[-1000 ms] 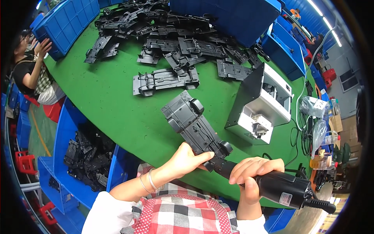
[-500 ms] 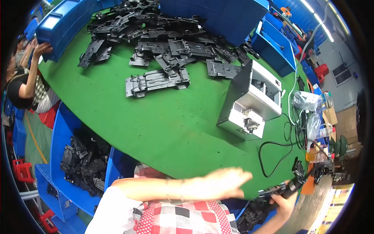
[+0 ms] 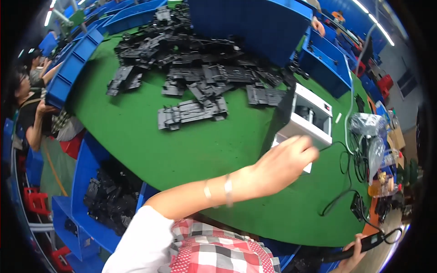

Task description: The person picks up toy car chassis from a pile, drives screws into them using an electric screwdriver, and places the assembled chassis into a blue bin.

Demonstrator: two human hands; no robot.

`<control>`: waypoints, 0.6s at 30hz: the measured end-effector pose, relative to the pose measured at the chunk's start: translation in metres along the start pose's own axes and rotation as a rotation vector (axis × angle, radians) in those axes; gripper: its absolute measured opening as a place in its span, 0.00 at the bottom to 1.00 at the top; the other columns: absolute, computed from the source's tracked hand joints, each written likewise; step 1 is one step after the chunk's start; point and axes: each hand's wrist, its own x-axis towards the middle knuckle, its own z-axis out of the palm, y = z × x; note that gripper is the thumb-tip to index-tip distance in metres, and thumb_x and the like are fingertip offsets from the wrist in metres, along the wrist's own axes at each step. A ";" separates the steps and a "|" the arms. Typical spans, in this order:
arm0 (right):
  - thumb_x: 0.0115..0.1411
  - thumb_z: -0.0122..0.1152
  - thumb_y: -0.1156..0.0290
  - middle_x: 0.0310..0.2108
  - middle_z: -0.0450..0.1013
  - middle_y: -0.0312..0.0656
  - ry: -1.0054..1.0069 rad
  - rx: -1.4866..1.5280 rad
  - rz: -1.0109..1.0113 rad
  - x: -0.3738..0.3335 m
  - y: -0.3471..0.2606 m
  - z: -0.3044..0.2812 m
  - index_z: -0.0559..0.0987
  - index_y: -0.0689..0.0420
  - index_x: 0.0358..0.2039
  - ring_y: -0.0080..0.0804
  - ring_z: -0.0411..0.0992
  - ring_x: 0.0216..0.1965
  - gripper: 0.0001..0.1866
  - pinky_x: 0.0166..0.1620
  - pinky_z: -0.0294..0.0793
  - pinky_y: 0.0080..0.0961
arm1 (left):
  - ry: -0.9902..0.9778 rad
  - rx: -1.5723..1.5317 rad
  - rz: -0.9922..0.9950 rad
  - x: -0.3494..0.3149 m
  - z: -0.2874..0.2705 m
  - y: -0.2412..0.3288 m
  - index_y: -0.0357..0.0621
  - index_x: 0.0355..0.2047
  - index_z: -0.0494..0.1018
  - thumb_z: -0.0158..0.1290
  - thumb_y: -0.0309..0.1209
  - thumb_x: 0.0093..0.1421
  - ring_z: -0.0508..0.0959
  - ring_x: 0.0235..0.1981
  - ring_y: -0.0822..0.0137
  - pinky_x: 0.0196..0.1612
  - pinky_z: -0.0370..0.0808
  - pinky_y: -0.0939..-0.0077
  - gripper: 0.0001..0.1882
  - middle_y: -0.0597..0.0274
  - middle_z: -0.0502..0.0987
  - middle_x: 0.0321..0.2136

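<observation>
My left hand reaches across to the front of a silver-and-black box-shaped machine that looks like a screw feeder. Its fingers are curled together and hide the machine's front outlet; whatever they pinch is too small or covered to make out. At the lower right, my right hand is wrapped round a black corded electric screwdriver, held low beside the table edge. The driver's tip is not clear. Below it, dark plastic parts show in part.
Black plastic toy-car chassis lie heaped across the green table. Blue bins stand behind, and another bin with black parts sits lower left. Cables and bottles line the right side. A co-worker holds a bin at left.
My left hand has moved up and right from the table's near edge to the machine, its fingers closing. My right hand has gone lower and rightward with the screwdriver. The co-worker's bin has shifted.
</observation>
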 end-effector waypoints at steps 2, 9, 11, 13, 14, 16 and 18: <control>0.55 0.52 0.75 0.32 0.64 0.41 -0.027 0.105 -0.086 0.013 0.020 -0.012 0.65 0.61 0.40 0.18 0.61 0.15 0.12 0.19 0.61 0.15 | 0.047 0.011 0.055 0.032 -0.007 0.000 0.36 0.27 0.66 0.47 0.14 0.41 0.70 0.29 0.54 0.32 0.69 0.66 0.10 0.53 0.67 0.26; 0.57 0.50 0.74 0.30 0.64 0.41 -0.075 0.081 -0.082 0.035 0.034 0.039 0.64 0.62 0.41 0.20 0.62 0.14 0.13 0.20 0.62 0.14 | -0.113 0.624 -0.175 -0.015 -0.070 -0.072 0.39 0.34 0.69 0.47 0.17 0.42 0.70 0.35 0.57 0.38 0.71 0.67 0.15 0.55 0.69 0.30; 0.57 0.50 0.74 0.30 0.64 0.40 -0.112 0.117 -0.065 0.037 0.034 0.047 0.63 0.62 0.41 0.20 0.62 0.14 0.12 0.19 0.62 0.15 | -0.372 0.963 -0.425 -0.050 -0.094 -0.088 0.37 0.42 0.66 0.49 0.19 0.41 0.67 0.38 0.55 0.41 0.66 0.65 0.23 0.51 0.67 0.33; 0.57 0.50 0.73 0.30 0.64 0.40 -0.206 0.165 -0.085 0.040 0.032 0.056 0.63 0.61 0.41 0.19 0.62 0.14 0.12 0.18 0.61 0.14 | -0.325 1.190 -0.220 -0.069 -0.107 -0.105 0.39 0.42 0.67 0.50 0.23 0.43 0.67 0.37 0.58 0.43 0.64 0.66 0.22 0.54 0.66 0.31; 0.58 0.49 0.74 0.29 0.64 0.39 -0.272 0.191 -0.082 0.042 0.028 0.063 0.63 0.60 0.42 0.19 0.62 0.14 0.12 0.18 0.61 0.14 | -0.260 1.205 -0.137 -0.074 -0.111 -0.112 0.40 0.41 0.68 0.49 0.24 0.44 0.68 0.36 0.60 0.44 0.64 0.67 0.20 0.56 0.67 0.30; 0.55 0.50 0.74 0.26 0.63 0.41 -0.236 0.323 -0.117 0.039 0.017 0.086 0.62 0.61 0.41 0.22 0.60 0.12 0.14 0.15 0.61 0.13 | -0.127 1.128 -0.071 -0.074 -0.119 -0.117 0.42 0.34 0.71 0.48 0.25 0.45 0.70 0.33 0.63 0.45 0.65 0.65 0.13 0.61 0.68 0.26; 0.55 0.49 0.74 0.24 0.62 0.40 -0.373 0.497 -0.244 0.042 0.002 0.111 0.59 0.61 0.40 0.23 0.60 0.14 0.14 0.17 0.61 0.14 | -0.032 1.034 -0.082 -0.057 -0.123 -0.094 0.41 0.32 0.71 0.51 0.23 0.43 0.70 0.32 0.61 0.46 0.65 0.66 0.13 0.59 0.69 0.24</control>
